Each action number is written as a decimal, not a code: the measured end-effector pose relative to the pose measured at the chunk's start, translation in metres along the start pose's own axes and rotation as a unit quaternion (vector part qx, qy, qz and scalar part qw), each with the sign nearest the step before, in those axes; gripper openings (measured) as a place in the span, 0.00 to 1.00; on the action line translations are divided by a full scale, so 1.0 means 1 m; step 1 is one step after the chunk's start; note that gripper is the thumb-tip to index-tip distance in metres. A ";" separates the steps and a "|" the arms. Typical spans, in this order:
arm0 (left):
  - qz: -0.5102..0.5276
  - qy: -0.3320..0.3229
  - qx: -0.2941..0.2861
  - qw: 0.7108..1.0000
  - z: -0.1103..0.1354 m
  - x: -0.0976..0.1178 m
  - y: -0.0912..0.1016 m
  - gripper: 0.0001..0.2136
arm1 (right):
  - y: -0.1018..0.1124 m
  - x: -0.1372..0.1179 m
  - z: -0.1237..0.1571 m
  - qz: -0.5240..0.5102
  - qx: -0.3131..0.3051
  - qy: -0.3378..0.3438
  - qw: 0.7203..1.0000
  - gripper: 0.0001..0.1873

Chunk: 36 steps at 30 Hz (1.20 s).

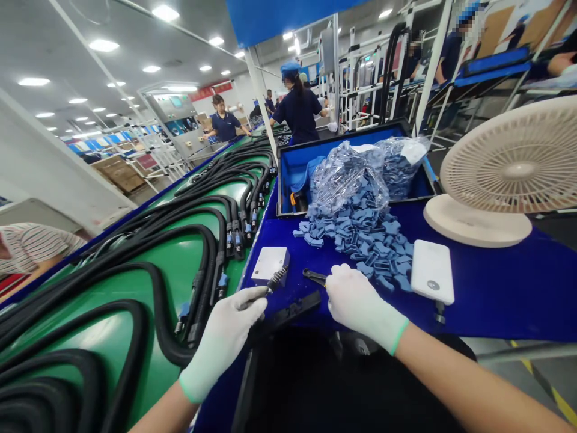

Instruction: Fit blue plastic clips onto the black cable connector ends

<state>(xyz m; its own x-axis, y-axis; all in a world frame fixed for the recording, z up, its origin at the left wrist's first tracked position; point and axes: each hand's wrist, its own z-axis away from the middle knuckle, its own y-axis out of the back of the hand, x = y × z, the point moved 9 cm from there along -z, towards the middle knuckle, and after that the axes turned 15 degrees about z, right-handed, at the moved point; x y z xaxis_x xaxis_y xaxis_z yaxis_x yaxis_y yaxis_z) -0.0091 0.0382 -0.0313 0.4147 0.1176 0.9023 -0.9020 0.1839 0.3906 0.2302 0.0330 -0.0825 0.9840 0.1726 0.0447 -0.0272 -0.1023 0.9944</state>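
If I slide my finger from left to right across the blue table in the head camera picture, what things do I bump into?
Small white box → black tool → pile of blue plastic pieces → flat white pad → white fan.

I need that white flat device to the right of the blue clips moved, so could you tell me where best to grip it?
Probably across the long side edges of the white device, coming from above: it lies flat on the blue table, with clips crowding its left edge.

A black cable [252,300] with a ribbed plug end lies slanted at lower centre of the frame, gripped by the white-gloved left hand [225,334], while black pliers [314,276] lie flat just right, touched by the gloved right hand [356,300].
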 end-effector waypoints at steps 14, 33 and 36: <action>0.015 -0.040 0.020 0.999 -0.010 0.035 0.014 0.20 | 0.077 -0.063 0.006 -0.384 0.080 0.199 0.898 0.28; 0.018 -0.125 -0.062 0.990 -0.031 0.060 -0.002 0.23 | 0.049 -0.063 -0.004 -0.306 0.059 0.133 0.941 0.21; 0.036 -0.142 -0.100 0.984 -0.044 0.070 -0.012 0.23 | 0.045 -0.052 -0.010 -0.320 0.031 0.059 0.945 0.19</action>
<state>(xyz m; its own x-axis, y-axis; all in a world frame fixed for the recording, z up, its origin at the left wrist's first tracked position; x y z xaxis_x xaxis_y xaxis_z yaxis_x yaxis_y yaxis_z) 0.0362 0.0869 0.0192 0.2748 -0.1353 0.9519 -0.8747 0.3759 0.3059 0.1757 0.0288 -0.0390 0.7686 0.3264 -0.5503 0.5811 0.0037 0.8138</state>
